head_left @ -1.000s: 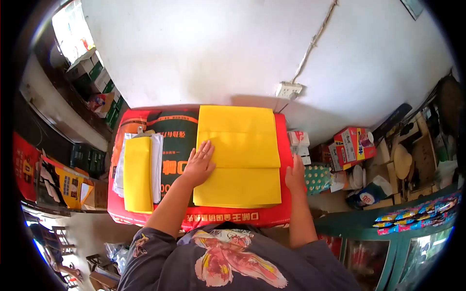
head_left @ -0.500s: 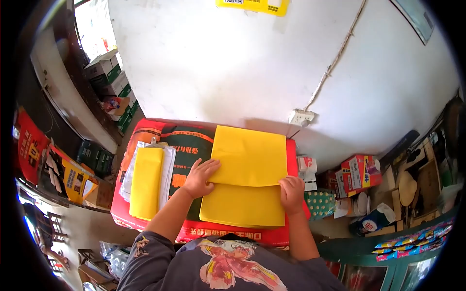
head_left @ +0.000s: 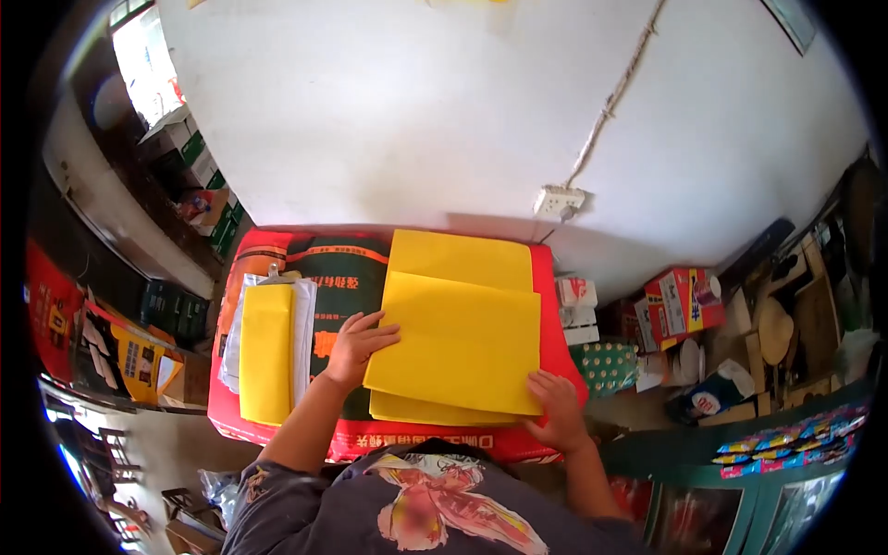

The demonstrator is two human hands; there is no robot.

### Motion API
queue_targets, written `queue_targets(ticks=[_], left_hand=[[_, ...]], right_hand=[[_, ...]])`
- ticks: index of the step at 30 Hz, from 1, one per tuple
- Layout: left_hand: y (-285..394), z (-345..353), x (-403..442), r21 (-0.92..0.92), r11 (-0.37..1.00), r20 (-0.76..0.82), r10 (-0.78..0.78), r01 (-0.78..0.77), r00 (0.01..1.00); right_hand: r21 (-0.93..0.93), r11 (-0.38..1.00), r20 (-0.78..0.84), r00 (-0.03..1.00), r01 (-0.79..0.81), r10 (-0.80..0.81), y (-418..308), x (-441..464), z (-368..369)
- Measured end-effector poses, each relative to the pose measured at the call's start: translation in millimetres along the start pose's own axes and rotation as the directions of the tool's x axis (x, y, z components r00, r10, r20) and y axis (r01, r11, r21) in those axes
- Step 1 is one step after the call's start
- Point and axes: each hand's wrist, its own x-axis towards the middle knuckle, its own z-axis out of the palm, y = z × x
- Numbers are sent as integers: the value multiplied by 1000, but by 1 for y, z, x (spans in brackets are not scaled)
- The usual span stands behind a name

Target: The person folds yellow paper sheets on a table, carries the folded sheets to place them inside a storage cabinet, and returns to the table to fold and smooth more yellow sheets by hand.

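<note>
A large yellow paper sheet (head_left: 453, 342) lies slightly askew over another yellow sheet (head_left: 462, 254), whose far part shows beyond it. More yellow paper (head_left: 435, 410) peeks out below the near edge. My left hand (head_left: 359, 347) rests at the left edge of the top sheet, fingers stretched out over it. At the lower right corner, my right hand (head_left: 558, 407) touches the sheet's edge with fingers extended and thumb apart. To the left, a folded yellow paper (head_left: 265, 351) lies on white papers (head_left: 303, 333) held by a clipboard's metal clip (head_left: 273, 270).
Everything lies on a red and green printed surface (head_left: 338, 268) against a white wall (head_left: 370, 120) with a socket (head_left: 560, 200). Small boxes (head_left: 577, 305), a green dotted package (head_left: 603, 366) and a red carton (head_left: 680, 305) stand right. Stacked cartons (head_left: 190, 166) are far left.
The top yellow sheet has moved toward me, uncovering the far part of the sheet beneath. My right hand has moved down with its corner, its fingers opening out. The view has shifted slightly.
</note>
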Motion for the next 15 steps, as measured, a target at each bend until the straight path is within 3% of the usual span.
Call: queue_targets(ticks=[2, 5, 8, 15], left_hand=[[2, -9, -19, 8, 1000, 40, -15, 15, 999], [10, -21, -38, -8, 994, 72, -110, 111, 991], [18, -28, -49, -48, 988, 100, -141, 146, 985], [31, -18, -59, -127, 969, -18, -218, 214, 976]], right_hand=[[-71, 997, 49, 999, -7, 11, 7, -13, 13], [18, 1000, -59, 998, -8, 9, 20, -14, 30], [5, 1000, -38, 999, 12, -12, 28, -7, 30], [29, 998, 14, 998, 63, -64, 51, 1, 42]])
